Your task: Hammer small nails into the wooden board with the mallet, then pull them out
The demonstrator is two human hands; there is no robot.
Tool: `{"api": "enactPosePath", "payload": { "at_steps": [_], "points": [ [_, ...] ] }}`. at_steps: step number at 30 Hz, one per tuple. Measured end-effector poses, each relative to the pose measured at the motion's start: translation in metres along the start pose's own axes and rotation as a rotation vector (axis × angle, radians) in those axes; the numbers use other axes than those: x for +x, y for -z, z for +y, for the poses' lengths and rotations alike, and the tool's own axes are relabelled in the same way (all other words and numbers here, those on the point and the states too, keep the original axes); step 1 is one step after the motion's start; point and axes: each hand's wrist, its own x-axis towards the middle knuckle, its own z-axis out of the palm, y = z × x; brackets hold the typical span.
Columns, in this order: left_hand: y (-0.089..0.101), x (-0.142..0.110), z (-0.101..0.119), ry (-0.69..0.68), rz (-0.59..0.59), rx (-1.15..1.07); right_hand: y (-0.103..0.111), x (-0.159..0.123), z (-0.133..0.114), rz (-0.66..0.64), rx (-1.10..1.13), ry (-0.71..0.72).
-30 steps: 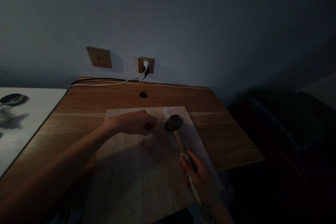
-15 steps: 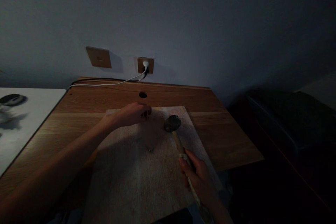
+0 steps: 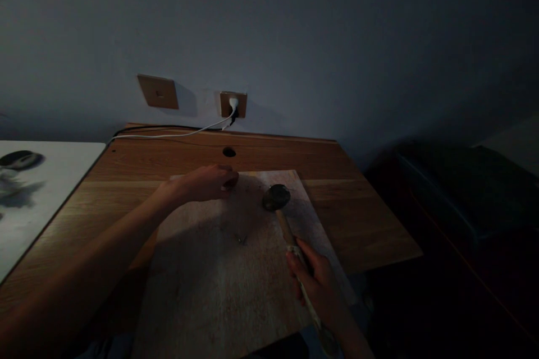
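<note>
My right hand (image 3: 315, 277) is wrapped around the wooden handle of a hammer (image 3: 286, 230). Its dark, rounded head (image 3: 277, 197) rests on or just over a pale wooden board (image 3: 210, 286), near the board's far right. Toward the board's far edge, my left hand (image 3: 214, 182) is closed with its fingertips curled down. Whatever those fingers hold, if anything, is too dark and small to make out. A few small shiny metal pieces, perhaps nails (image 3: 241, 240), lie on the board between the two hands.
Under the board is a wooden desk (image 3: 357, 219) with a round cable hole (image 3: 229, 152). White and black cables (image 3: 168, 136) run to a wall socket (image 3: 233, 105). A white surface (image 3: 50, 179) is at left; a dark padded piece (image 3: 463, 190) stands at right.
My left hand has shifted slightly left, with its fingers curled in a little more. The hammer and my right hand have hardly moved.
</note>
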Motion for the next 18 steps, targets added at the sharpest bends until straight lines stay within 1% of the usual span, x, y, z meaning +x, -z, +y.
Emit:
{"api": "enactPosePath", "payload": {
  "at_steps": [3, 8, 14, 18],
  "points": [
    [-0.0011, -0.0007, -0.0019, 0.019, 0.003, 0.02, -0.0004, -0.0001, -0.0016, 0.016, -0.013, 0.009],
    [-0.0016, -0.0004, -0.0017, 0.024, 0.028, -0.013, -0.0007, -0.0003, -0.0026, 0.02, -0.009, 0.005],
    [0.0011, 0.0002, 0.0057, -0.003, -0.021, -0.005, -0.0008, -0.0013, -0.0004, -0.007, 0.013, 0.001],
    [-0.0004, 0.0003, 0.0061, -0.022, -0.012, -0.005, -0.0003, -0.002, -0.0029, 0.007, 0.004, 0.004]
  ]
}}
